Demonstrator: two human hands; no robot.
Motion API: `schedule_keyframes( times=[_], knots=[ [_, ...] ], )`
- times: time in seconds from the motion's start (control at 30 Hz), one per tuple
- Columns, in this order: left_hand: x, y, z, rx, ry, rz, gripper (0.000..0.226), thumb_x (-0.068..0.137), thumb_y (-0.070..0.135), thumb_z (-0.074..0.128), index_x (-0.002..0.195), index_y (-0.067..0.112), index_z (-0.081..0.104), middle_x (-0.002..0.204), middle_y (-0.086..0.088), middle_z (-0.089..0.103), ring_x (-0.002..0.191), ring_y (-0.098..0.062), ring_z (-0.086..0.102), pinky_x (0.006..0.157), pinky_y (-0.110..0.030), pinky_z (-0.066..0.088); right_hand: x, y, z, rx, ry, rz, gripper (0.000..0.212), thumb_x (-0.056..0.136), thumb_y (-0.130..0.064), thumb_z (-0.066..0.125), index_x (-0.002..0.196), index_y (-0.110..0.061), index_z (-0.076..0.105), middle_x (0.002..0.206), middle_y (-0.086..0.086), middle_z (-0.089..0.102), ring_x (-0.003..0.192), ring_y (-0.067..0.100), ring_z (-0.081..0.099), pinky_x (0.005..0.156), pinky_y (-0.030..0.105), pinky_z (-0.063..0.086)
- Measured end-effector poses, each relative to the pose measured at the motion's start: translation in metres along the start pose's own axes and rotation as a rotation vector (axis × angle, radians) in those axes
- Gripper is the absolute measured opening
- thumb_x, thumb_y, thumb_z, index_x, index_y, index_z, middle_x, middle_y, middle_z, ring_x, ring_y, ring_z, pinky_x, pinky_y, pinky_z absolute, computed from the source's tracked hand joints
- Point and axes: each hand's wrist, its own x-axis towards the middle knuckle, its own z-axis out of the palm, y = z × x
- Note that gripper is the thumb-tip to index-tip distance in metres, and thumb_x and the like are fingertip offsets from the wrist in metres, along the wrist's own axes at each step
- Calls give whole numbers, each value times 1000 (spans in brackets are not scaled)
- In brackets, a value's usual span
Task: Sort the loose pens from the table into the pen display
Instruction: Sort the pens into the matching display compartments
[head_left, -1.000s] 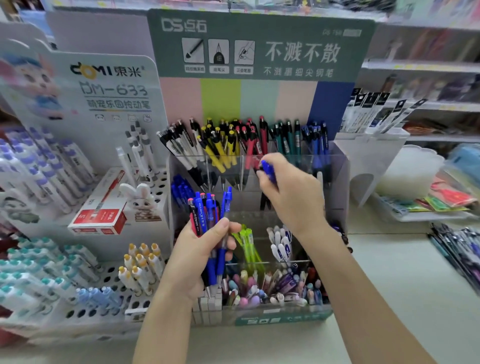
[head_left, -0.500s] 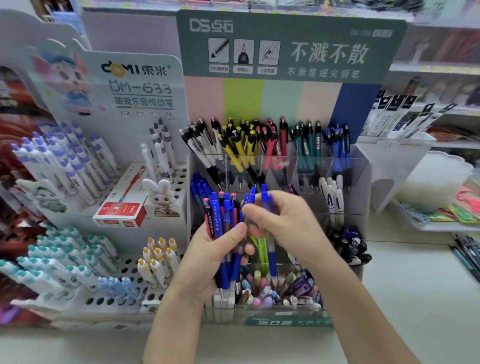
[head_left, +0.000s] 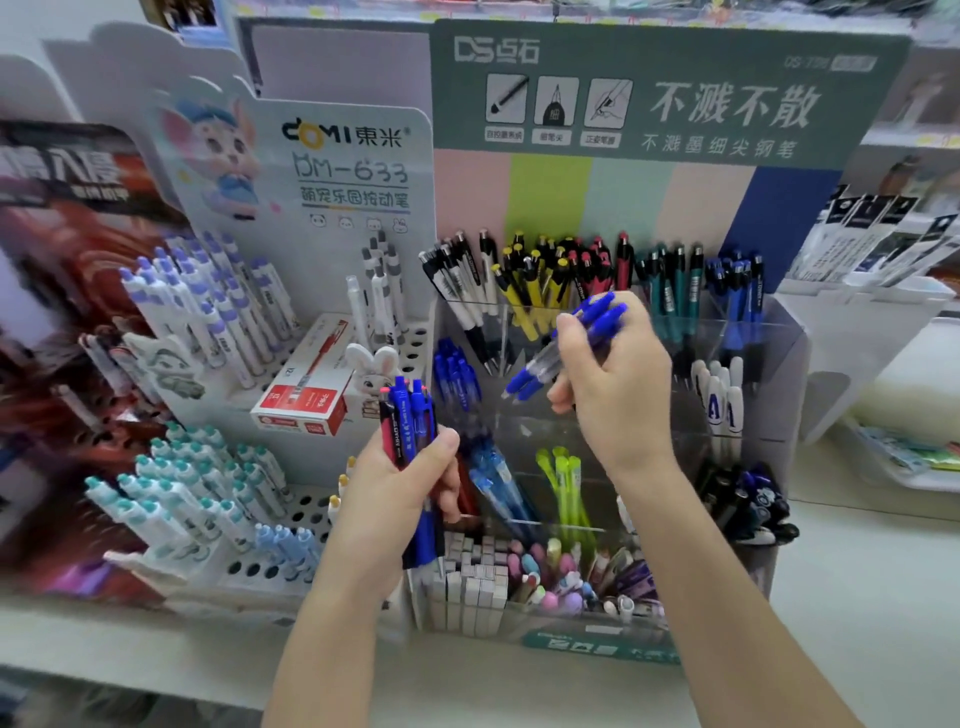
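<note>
The left hand (head_left: 400, 499) is clenched round a bunch (head_left: 408, 421) of upright pens, mostly blue with one dark red, just in front of the display's (head_left: 769, 374) left edge. The right hand (head_left: 618, 384) grips two blue pens (head_left: 571, 343) between thumb and curled fingers. They are tilted, caps up to the right and tips down to the left, above the display's middle tier.

In the display's back row stand white pens (head_left: 462, 280), yellow pens (head_left: 530, 283), red pens (head_left: 605, 270), teal pens (head_left: 675, 280) and dark blue pens (head_left: 737, 286). More blue pens (head_left: 454, 374) sit in its middle left compartment and green pens (head_left: 563, 483) lower down, near the centre. Left of the display is a white rack (head_left: 311, 509) with a red box (head_left: 306, 389) on it. The display stands on a pale table (head_left: 857, 597).
</note>
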Motion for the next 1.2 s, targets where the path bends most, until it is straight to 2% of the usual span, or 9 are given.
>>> schedule_keyframes(
  times=[0.17,0.33,0.5,0.57,0.63,0.8,0.87,1.03,1.2],
  knots=[
    [-4,1,0,-221,-223,-48,28,84,22,66,101,8,50,64,-1,43,49,-10,38,45,-21,39,3,21,30,-677,-276,-80,19,96,-28,53,86,-15,44,84,0,51,73,19,54,56,24,37],
    [-5,1,-2,-277,-323,-37,32,77,15,67,104,7,51,62,-1,42,49,-10,39,46,-21,41,1,26,38,-805,-387,117,31,92,-39,59,86,-12,46,78,1,51,77,25,57,61,32,41],
    [-4,-1,-1,-281,-353,-46,32,75,13,68,101,6,50,62,-3,43,48,-11,42,46,-21,42,-9,8,20,-567,-261,-11,36,88,-34,65,116,-13,56,99,-1,62,88,15,59,76,30,50],
    [-4,-2,1,-268,-373,-43,28,77,11,66,99,5,50,62,-3,46,48,-11,42,46,-22,42,-13,-5,14,-319,-249,-66,23,90,-29,63,110,-18,65,94,-7,63,78,6,57,73,26,50],
    [-4,-3,4,-249,-401,-30,26,78,11,67,96,5,50,62,-4,48,47,-11,43,46,-22,41,-19,-17,11,-85,-416,6,22,87,-31,65,108,-24,68,87,-7,61,68,3,54,66,21,49],
    [-2,0,9,-116,-409,-30,34,75,15,73,102,7,54,58,1,51,47,-10,44,46,-22,42,-28,-18,14,-118,-463,-36,28,78,-24,75,105,-26,67,87,0,53,72,10,52,72,17,49],
    [-1,0,8,-80,-439,-36,38,75,14,76,105,7,54,60,0,52,48,-9,45,47,-22,42,-28,-16,12,-25,-486,25,24,78,-20,76,100,-24,65,87,2,56,68,11,56,67,21,52],
    [2,-9,8,-209,-549,3,53,73,51,76,98,7,61,76,-6,58,54,-12,46,49,-23,43,-23,-10,-1,291,-537,265,19,81,-5,71,97,-10,64,75,5,62,56,13,56,46,22,44],
    [0,-8,14,-208,-448,1,46,82,41,61,105,3,55,77,-11,57,54,-15,47,49,-26,42,-24,-4,-5,366,-493,374,12,86,0,62,95,-7,58,74,5,58,50,13,48,42,22,37]
  ],
)
